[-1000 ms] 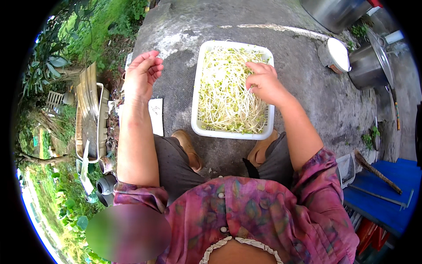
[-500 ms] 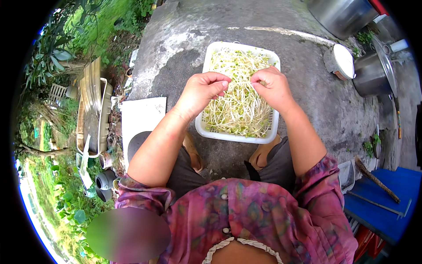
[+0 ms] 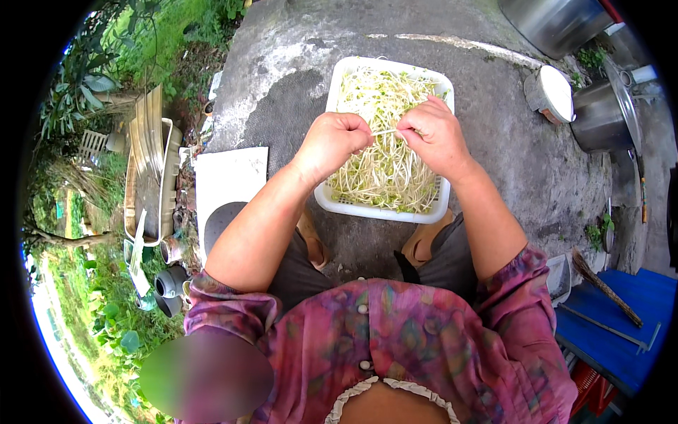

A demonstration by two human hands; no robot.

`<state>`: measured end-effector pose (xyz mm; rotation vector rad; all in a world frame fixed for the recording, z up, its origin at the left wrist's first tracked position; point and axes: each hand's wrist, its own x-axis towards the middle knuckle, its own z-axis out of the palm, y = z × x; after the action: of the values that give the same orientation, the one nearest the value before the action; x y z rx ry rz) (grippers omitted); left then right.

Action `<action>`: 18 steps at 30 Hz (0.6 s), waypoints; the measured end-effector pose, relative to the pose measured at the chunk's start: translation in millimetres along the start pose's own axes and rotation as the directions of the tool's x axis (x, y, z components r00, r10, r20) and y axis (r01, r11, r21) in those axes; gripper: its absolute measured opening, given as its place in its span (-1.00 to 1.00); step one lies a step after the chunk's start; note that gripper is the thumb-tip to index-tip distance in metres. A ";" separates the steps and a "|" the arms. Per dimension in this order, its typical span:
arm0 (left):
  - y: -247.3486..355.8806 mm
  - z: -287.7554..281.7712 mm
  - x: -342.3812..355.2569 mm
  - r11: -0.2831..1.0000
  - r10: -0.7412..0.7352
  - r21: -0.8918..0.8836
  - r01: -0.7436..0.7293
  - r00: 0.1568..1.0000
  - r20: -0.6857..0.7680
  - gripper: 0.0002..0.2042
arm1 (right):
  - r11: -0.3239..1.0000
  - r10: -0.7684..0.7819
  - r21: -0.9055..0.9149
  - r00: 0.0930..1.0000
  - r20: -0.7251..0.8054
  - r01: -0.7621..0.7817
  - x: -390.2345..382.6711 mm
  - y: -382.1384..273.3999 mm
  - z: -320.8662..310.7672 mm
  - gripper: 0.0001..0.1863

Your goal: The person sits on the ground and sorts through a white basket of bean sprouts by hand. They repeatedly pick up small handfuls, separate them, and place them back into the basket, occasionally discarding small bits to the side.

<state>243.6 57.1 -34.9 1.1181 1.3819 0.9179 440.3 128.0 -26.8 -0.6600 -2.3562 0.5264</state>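
pinching sprout (image 3: 385, 132), hands (image 3: 329, 147) nearly meeting over basket (image 3: 395, 214)

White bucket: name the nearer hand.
Right. The right hand is over the right side of the sprout basket, left of the bucket; the left hand is farther away, over the basket's left side.

A shirt (image 3: 424, 325) with a blurry leaf-like print in magenta, purple and muted green spans six o'clock, its round pale buttons (image 3: 363, 309) lined toward a ruffled cream neckline trim (image 3: 424, 397). Creased sleeves (image 3: 519, 304) match it at half past seven and four. Toward twelve from it are dark grey trousers (image 3: 300, 275) and tan shoes (image 3: 431, 233).
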 end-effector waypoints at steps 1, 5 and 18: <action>-0.4 0.8 -0.1 1.000 0.001 -0.011 -0.002 1.000 -0.007 -0.94 | 1.000 -0.002 -0.010 1.000 -0.007 0.002 -0.7 -0.7 0.6 -0.90; 3.1 -1.5 -1.3 0.993 0.017 -0.114 -0.024 0.998 -0.063 -0.93 | 0.999 0.027 -0.033 1.000 0.000 -0.027 1.5 0.6 -0.4 -0.92; -11.7 -220.5 -57.7 0.182 -0.268 -0.634 -0.751 0.582 -0.767 -0.55 | 0.931 0.342 -0.127 0.939 -0.026 -0.342 -5.7 22.5 4.9 -0.93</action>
<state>22.1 11.5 -4.8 -0.2061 0.7266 2.3686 448.2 141.7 -44.5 -1.1441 -2.2955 0.5219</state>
